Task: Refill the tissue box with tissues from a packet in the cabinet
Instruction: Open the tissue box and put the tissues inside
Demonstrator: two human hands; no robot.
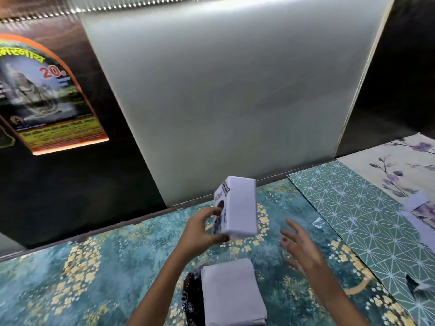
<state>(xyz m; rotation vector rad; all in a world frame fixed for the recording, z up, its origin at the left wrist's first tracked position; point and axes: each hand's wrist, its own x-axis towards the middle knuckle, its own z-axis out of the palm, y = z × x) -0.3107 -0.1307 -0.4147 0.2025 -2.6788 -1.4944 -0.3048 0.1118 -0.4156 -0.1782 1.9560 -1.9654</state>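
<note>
My left hand grips a white tissue box by its printed end and holds it tilted above the patterned teal tabletop. To the right of the box, my right hand hovers with its fingers spread and nothing in it. Below both hands, a stack of white tissues lies on the table at the near edge. A dark printed wrapper shows under the stack's left side.
A grey-white panel stands upright behind the table. A colourful poster hangs on the dark wall to the left. Green geometric and floral sheets cover the table's right side.
</note>
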